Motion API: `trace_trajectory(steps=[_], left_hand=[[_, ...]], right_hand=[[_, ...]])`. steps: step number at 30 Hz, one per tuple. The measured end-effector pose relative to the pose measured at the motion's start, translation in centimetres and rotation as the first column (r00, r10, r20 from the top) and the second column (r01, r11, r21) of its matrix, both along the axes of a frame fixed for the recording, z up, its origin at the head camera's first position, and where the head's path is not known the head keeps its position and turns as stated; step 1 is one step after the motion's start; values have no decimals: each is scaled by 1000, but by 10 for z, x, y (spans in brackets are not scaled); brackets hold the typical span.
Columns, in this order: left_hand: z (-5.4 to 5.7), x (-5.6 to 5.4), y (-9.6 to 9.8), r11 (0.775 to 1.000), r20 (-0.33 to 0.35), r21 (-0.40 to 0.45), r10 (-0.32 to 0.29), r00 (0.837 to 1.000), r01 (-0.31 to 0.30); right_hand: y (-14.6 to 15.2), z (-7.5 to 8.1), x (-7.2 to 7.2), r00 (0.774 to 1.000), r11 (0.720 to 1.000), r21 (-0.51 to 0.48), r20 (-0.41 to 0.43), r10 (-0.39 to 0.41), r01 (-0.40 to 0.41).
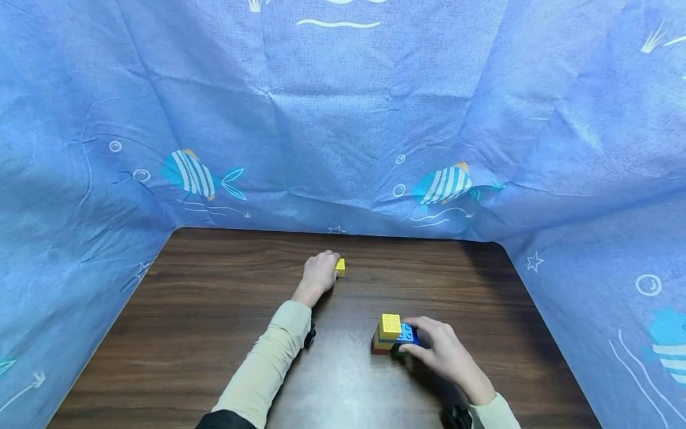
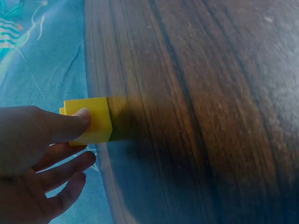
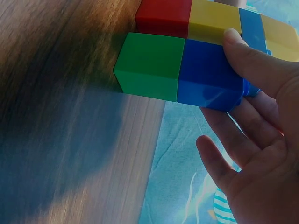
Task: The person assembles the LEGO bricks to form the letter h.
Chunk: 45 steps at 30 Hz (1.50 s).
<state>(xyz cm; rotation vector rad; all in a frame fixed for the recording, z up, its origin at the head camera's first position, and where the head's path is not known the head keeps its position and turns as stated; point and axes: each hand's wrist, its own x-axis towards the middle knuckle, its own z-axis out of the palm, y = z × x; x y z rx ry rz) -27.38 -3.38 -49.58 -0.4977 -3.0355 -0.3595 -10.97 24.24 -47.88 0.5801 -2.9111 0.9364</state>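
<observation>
Toward the far side of the table, my left hand (image 1: 319, 271) pinches a single yellow toy brick (image 1: 340, 267); its thumb lies on the brick's side (image 2: 97, 122). Whether that brick touches the table I cannot tell. Nearer and to the right stands a small brick structure, gripped by my right hand (image 1: 443, 350) between thumb and fingers. One column has a red brick (image 3: 163, 17), a yellow brick (image 3: 214, 21), a thin blue piece (image 3: 253, 29) and a yellow top brick (image 1: 390, 324). Beside it, a blue brick (image 3: 208, 74) sits on a green brick (image 3: 149, 65).
A dark wood-grain table (image 1: 214, 333) lies under both hands. Blue cloth (image 1: 332, 131) printed with fish hangs along its back and both sides. Each wrist wears a dark strap or device, partly hidden.
</observation>
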Motion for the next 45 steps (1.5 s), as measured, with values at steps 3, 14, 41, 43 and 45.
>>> trace_trajectory(steps=[3, 14, 41, 43, 45], left_hand=[[0, -1, 0, 1000, -14, -4, 5, 1000, -5], [-1, 1, -1, 1000, 22, -24, 10, 1000, -10], [130, 123, 24, 872, -230, 195, -404, 885, 449], [130, 130, 25, 871, -225, 176, -417, 880, 458], [129, 135, 26, 873, -220, 164, -422, 880, 460]], right_hand=[[0, 1, 0, 1000, 1000, -13, 7, 3, -2], [-1, -2, 2, 1000, 1000, -13, 13, 2, -1], [1, -1, 0, 1000, 999, -34, -21, 10, -11], [1, -2, 0, 1000, 999, -33, -13, 11, -12], [2, -3, 0, 1000, 999, -30, -23, 18, -18]])
